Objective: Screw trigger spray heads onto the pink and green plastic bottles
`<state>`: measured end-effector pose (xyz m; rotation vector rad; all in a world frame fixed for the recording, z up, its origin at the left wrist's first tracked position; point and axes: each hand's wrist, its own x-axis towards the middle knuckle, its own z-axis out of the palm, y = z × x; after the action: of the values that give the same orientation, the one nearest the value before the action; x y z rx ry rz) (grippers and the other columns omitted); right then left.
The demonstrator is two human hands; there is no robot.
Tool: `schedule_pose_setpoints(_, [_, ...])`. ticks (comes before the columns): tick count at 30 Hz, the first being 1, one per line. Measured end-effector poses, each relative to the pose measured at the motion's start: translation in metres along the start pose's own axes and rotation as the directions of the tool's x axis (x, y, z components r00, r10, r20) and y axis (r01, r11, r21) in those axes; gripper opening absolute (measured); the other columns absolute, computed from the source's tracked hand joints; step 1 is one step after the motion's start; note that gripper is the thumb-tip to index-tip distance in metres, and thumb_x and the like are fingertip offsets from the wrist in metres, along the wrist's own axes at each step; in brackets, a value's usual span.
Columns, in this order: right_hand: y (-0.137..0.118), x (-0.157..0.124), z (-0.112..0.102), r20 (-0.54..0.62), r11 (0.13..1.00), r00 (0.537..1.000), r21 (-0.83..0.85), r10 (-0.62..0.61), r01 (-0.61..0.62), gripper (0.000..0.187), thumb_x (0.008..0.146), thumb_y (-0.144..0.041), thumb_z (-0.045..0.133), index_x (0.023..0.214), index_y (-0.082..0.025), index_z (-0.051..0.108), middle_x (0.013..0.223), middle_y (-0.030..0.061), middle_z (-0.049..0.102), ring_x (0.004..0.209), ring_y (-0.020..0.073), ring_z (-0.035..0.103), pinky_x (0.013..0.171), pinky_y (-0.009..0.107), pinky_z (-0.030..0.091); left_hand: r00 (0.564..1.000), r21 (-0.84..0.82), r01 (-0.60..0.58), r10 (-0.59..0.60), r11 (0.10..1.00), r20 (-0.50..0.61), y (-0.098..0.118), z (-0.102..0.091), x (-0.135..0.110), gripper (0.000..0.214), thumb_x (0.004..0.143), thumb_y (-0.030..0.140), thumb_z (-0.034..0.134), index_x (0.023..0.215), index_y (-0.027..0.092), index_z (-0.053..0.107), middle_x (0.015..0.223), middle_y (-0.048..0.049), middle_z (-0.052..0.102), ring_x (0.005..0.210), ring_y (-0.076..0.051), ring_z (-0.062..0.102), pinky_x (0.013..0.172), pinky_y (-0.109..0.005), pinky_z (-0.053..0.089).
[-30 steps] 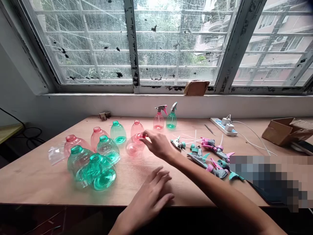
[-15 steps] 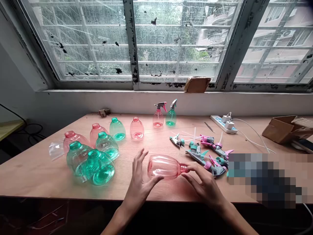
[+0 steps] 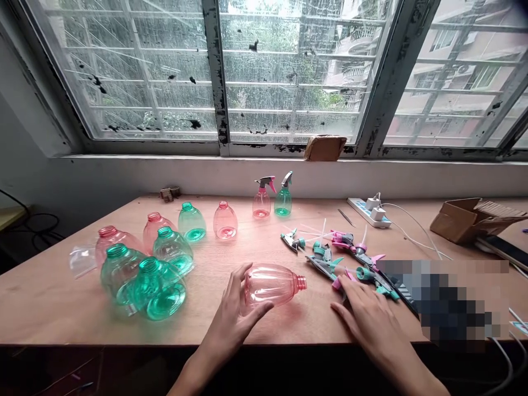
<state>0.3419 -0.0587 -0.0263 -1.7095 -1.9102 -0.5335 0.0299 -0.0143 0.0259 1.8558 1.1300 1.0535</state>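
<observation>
A pink clear plastic bottle (image 3: 274, 283) lies on its side on the wooden table (image 3: 53, 297), neck pointing right. My left hand (image 3: 235, 319) cups its base end, fingers curled round it. My right hand (image 3: 367, 316) lies flat on the table just right of the bottle, fingers spread, fingertips at a pile of pink, teal and grey trigger sprayer heads (image 3: 346, 258). It holds nothing that I can see.
Several green and pink capless bottles (image 3: 144, 264) cluster at the left. Two finished spray bottles (image 3: 272, 198) stand at the back by the wall. A power strip (image 3: 369, 212) with cables and a cardboard box (image 3: 462, 220) are at the right. A blurred patch covers the right front.
My right hand carried the pink bottle from the back cluster to the front, then let go of its neck and moved right to the sprayer heads. My left hand took the base.
</observation>
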Motion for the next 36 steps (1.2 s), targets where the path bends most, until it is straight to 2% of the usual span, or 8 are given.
schedule_pose_setpoints(6, [-0.024,0.009,-0.008,0.095,0.989,0.994,0.140,-0.061,0.047,0.036,0.095,-0.045,0.060,0.126,-0.028,0.066,0.112,0.0131,0.078,0.101,0.0386,0.070,0.086,0.055,0.053,0.995,-0.042,0.069,-0.072,0.997,-0.068,-0.003,-0.001,-0.001,0.067,0.094,0.052,0.068,0.148,0.029,0.035,0.148,-0.0133,0.052,0.137,-0.032,0.055,0.119,-0.054,0.040])
schedule_pose_setpoints(11, [-0.027,0.021,-0.007,0.023,0.873,0.996,0.480,0.090,-0.090,0.034,0.096,-0.039,0.058,0.127,-0.025,0.065,0.110,0.0117,0.076,0.109,0.0359,0.066,0.095,0.054,0.053,0.991,-0.076,0.100,-0.106,0.992,-0.077,-0.008,-0.001,0.000,0.065,0.097,0.055,0.061,0.150,0.031,0.031,0.159,-0.0128,0.042,0.141,-0.032,0.052,0.119,-0.055,0.040])
schedule_pose_setpoints(13, [-0.024,0.024,-0.006,0.066,0.668,0.963,0.708,0.260,-0.229,0.033,0.099,-0.042,0.054,0.125,-0.026,0.066,0.114,0.0106,0.074,0.108,0.0330,0.068,0.092,0.049,0.057,0.991,-0.079,0.102,-0.108,0.992,-0.081,-0.009,0.000,0.000,0.065,0.098,0.056,0.059,0.151,0.031,0.030,0.161,-0.0140,0.041,0.141,-0.033,0.053,0.119,-0.056,0.040])
schedule_pose_setpoints(17, [-0.017,0.026,-0.006,0.372,-0.026,0.810,0.914,0.453,-0.405,0.032,0.094,-0.051,0.062,0.107,-0.023,0.070,0.087,0.0038,0.071,0.069,0.0233,0.071,0.059,0.034,0.062,0.991,-0.042,0.076,-0.081,0.996,-0.107,-0.007,0.002,-0.001,0.066,0.099,0.055,0.059,0.152,0.029,0.030,0.161,-0.0159,0.040,0.141,-0.035,0.053,0.118,-0.056,0.042])
schedule_pose_setpoints(20, [-0.015,0.030,-0.006,0.477,-0.291,0.729,0.878,0.490,-0.380,0.030,0.085,-0.050,0.074,0.090,-0.020,0.072,0.072,-0.0007,0.064,0.057,0.0177,0.063,0.046,0.027,0.058,0.990,-0.047,0.084,-0.089,0.995,-0.107,-0.006,0.002,-0.001,0.066,0.099,0.055,0.058,0.152,0.028,0.030,0.161,-0.0162,0.040,0.141,-0.035,0.052,0.118,-0.056,0.041])
schedule_pose_setpoints(26, [-0.022,0.038,-0.012,0.496,-0.375,0.687,0.865,0.531,-0.335,0.034,0.069,-0.048,0.091,0.083,-0.019,0.077,0.073,-0.0022,0.065,0.064,0.0133,0.056,0.052,0.017,0.056,0.966,-0.150,0.140,-0.168,0.979,-0.197,-0.006,0.001,0.002,0.070,0.096,0.060,0.057,0.152,0.028,0.030,0.162,-0.0155,0.037,0.144,-0.034,0.048,0.121,-0.055,0.035])
schedule_pose_setpoints(29, [-0.021,0.037,-0.012,0.495,-0.371,0.702,0.864,0.511,-0.339,0.035,0.069,-0.049,0.091,0.081,-0.019,0.077,0.073,-0.0027,0.065,0.065,0.0122,0.053,0.056,0.014,0.054,0.959,-0.226,0.136,-0.185,0.965,-0.214,-0.006,0.001,0.003,0.072,0.096,0.062,0.056,0.152,0.027,0.029,0.163,-0.0156,0.035,0.145,-0.034,0.047,0.121,-0.054,0.036])
schedule_pose_setpoints(36, [-0.012,0.032,-0.001,0.461,-0.134,0.814,0.886,0.353,-0.444,0.036,0.082,-0.054,0.079,0.093,-0.021,0.078,0.078,-0.0002,0.063,0.070,0.0167,0.053,0.060,0.022,0.050,0.993,-0.108,0.097,-0.104,0.989,-0.060,-0.004,-0.001,-0.002,0.069,0.097,0.053,0.062,0.154,0.029,0.032,0.162,-0.0145,0.040,0.145,-0.035,0.047,0.123,-0.055,0.033])
